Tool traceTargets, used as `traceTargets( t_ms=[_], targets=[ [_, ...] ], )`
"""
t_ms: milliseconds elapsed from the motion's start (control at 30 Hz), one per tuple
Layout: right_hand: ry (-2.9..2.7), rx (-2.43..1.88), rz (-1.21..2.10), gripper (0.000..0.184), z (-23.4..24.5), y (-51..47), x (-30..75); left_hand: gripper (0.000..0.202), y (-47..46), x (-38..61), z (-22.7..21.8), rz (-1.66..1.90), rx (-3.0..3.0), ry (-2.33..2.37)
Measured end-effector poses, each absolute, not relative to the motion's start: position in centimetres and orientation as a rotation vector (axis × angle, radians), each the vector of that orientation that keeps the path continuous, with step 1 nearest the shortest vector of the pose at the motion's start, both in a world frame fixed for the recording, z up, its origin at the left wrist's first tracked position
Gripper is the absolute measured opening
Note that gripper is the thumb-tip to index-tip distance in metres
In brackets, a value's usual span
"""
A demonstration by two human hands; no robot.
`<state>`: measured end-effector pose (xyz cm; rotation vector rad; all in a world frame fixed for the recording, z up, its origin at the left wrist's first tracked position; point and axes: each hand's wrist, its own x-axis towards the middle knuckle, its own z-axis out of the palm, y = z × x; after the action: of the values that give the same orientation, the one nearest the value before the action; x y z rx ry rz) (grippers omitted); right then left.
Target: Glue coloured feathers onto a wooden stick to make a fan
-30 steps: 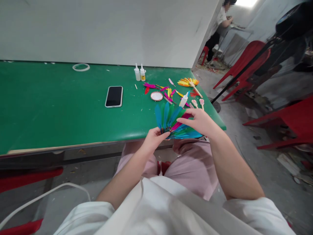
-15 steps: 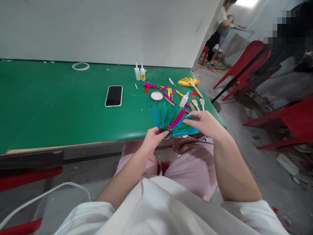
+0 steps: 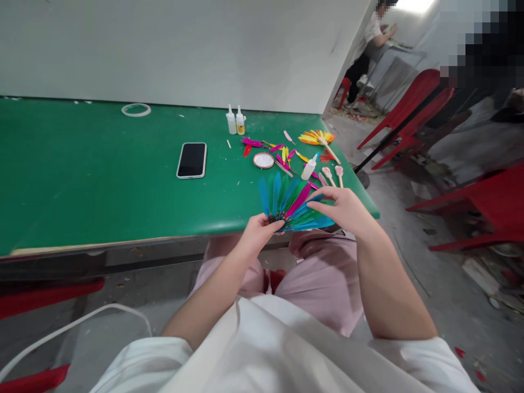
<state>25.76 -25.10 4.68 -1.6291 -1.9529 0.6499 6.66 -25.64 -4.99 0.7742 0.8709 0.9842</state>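
Observation:
A fan of feathers (image 3: 286,199), blue and green with one magenta feather, spreads over the table's front edge. My left hand (image 3: 262,229) is closed on its base, thumb on top. At the fan's right side, my right hand (image 3: 338,207) pinches a blue feather between thumb and fingers. Just beyond lie a white glue bottle (image 3: 309,168), a small round dish of white stuff (image 3: 263,160) and loose magenta and yellow feathers (image 3: 285,155). A yellow-orange feather fan (image 3: 316,137) with a pale wooden handle rests farther right, near two pale sticks with pink-marked ends (image 3: 339,173).
On the green table (image 3: 102,191) lie a phone (image 3: 191,160) and a clear ring (image 3: 136,110). Two small bottles (image 3: 236,121) stand by the white partition (image 3: 184,49). Red chairs (image 3: 470,204) are at the right; a person (image 3: 374,38) sits in the background.
Both hands keep their hold on the feather fan, which has barely shifted. The view has moved very slightly.

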Motion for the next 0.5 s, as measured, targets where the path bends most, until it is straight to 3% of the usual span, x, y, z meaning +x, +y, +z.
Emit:
traceTargets(
  t_ms=[500],
  targets=[
    [-1.769, -1.673, 0.722, 0.024, 3.6, -25.0, 25.4, 0.032, -25.9, 6.6, -4.6, 0.95, 0.809, 0.916]
  ],
)
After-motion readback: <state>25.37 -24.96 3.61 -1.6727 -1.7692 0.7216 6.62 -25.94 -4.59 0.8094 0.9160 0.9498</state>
